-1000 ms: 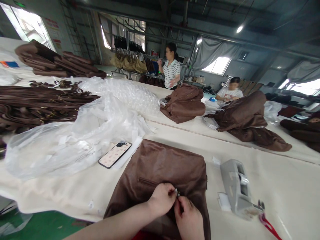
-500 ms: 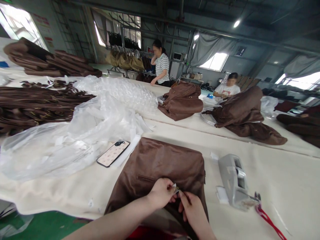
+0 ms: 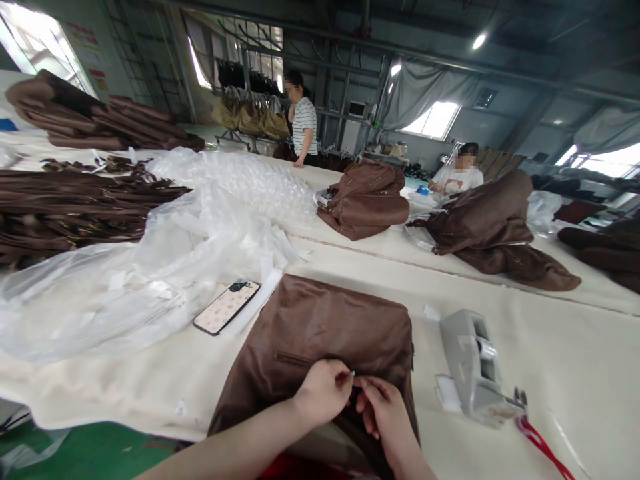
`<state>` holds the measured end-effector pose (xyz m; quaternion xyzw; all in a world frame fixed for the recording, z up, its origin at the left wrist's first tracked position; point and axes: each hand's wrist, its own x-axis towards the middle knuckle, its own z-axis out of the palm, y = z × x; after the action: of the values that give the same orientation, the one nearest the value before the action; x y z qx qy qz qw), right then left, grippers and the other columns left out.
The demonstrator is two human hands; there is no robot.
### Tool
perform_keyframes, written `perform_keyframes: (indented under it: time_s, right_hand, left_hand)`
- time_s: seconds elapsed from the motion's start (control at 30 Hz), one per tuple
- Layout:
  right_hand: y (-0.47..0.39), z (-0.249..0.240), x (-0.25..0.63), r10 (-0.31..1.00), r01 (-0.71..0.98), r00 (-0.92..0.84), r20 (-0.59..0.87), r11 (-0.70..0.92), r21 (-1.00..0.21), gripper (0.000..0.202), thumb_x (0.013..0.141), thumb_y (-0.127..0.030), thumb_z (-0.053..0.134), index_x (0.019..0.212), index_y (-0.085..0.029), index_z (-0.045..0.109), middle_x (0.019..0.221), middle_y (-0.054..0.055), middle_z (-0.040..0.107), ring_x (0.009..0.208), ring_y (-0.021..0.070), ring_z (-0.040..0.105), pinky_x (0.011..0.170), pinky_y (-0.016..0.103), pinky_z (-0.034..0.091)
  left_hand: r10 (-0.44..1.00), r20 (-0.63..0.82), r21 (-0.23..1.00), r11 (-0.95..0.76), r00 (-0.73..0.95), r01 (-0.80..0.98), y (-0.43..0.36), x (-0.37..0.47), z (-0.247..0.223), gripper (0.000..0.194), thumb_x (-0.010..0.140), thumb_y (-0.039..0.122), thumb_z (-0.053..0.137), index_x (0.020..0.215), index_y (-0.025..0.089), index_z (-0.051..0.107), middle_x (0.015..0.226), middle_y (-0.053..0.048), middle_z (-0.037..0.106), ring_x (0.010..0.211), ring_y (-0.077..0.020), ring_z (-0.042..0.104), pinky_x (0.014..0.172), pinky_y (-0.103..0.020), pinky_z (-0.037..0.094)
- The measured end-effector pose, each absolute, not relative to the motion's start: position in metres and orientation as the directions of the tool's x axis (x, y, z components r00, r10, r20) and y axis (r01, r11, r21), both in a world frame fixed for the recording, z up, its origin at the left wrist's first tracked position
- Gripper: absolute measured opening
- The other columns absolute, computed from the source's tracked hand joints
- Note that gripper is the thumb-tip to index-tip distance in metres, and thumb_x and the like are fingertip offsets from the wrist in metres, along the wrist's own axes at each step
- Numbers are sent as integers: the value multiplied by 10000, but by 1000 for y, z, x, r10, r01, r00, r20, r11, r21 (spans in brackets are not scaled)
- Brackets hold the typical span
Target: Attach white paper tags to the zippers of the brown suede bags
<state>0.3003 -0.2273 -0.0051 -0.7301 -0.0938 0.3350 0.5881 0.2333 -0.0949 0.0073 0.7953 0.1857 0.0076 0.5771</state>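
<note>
A brown leather bag [image 3: 340, 310] lies flat before me, with a zipped slit across its face. Over its lower part, my left hand [image 3: 325, 392] is closed in a pinch, and a small white piece [image 3: 353, 375] pokes out at its fingertips. It is too small to name. Right beside it, my right hand [image 3: 381, 408] has its thumb and forefinger pressed together at the same spot. Whatever those fingers hold is hidden. Both hands rest close over the bag, fingertips almost meeting.
To the right stands a grey tape dispenser [image 3: 473, 367], with red-handled snips [image 3: 537, 440] by its end. A phone [image 3: 227, 308] and crumpled clear plastic [image 3: 165, 267] lie left. Brown straps [image 3: 75, 207] and more brown bags [image 3: 367, 203] lie farther off. Two people are beyond the table.
My fingers have closed further over the small piece; a gold-coloured bit seen between them before is now covered. The person in the striped shirt has shifted left.
</note>
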Motion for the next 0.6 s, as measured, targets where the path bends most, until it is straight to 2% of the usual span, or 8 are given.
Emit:
perform_keyframes:
  time_s: [0.1, 0.23, 0.33, 0.4, 0.47, 0.6]
  right_hand:
    - [-228, -10, 300, 551, -281, 751, -363, -231, -932, 385, 750, -524, 576, 786, -142, 610, 507, -39, 537, 274, 42, 342, 280, 173, 144]
    - [-231, -15, 297, 497, -294, 811, -309, -110, -949, 419, 746, -564, 601, 851, -158, 596, 532, -60, 516, 300, 32, 335, 292, 161, 156]
    - [-231, -14, 294, 486, -276, 803, -344, -208, -938, 462, 741, -618, 572, 750, -156, 577, 506, -47, 517, 298, 44, 364, 285, 164, 182]
    - [-230, -11, 294, 519, -258, 753, -404, -332, -907, 458, 733, -611, 574, 703, -153, 572, 505, -28, 538, 296, 56, 396, 280, 169, 201]
    - [-227, -8, 295, 546, -258, 716, -436, -374, -891, 428, 729, -575, 585, 672, -151, 573, 534, -11, 569, 297, 51, 395, 281, 173, 201]
    - [-220, -6, 296, 520, -359, 735, -435, -245, -900, 370, 684, -507, 633, 603, -151, 571, 531, -19, 557, 286, 22, 292, 286, 195, 140]
  left_hand:
    - [298, -159, 923, -294, 941, 249, -94, 233, 4, 200, 783, 277, 494, 660, 160, 600, 591, 0, 619, 558, -129, 601, 497, -191, 406]
    - [272, -248, 948, -127, 930, 290, -94, 235, -6, 208, 809, 278, 450, 742, 152, 602, 669, -14, 646, 572, -131, 625, 512, -196, 449]
    - [275, -266, 949, -91, 924, 300, -95, 235, -7, 202, 818, 270, 437, 730, 156, 578, 646, -4, 625, 543, -126, 611, 501, -198, 451]
    - [293, -258, 936, -162, 921, 313, -95, 234, -2, 211, 834, 270, 424, 724, 164, 571, 615, 10, 607, 494, -113, 574, 470, -193, 420]
    - [330, -229, 900, -288, 916, 328, -95, 233, 4, 221, 846, 255, 422, 711, 172, 576, 591, 15, 594, 486, -108, 550, 468, -193, 395]
    - [366, -68, 779, -562, 928, 278, -94, 229, 14, 215, 846, 166, 432, 718, 182, 605, 639, 4, 611, 606, -121, 586, 569, -206, 420]
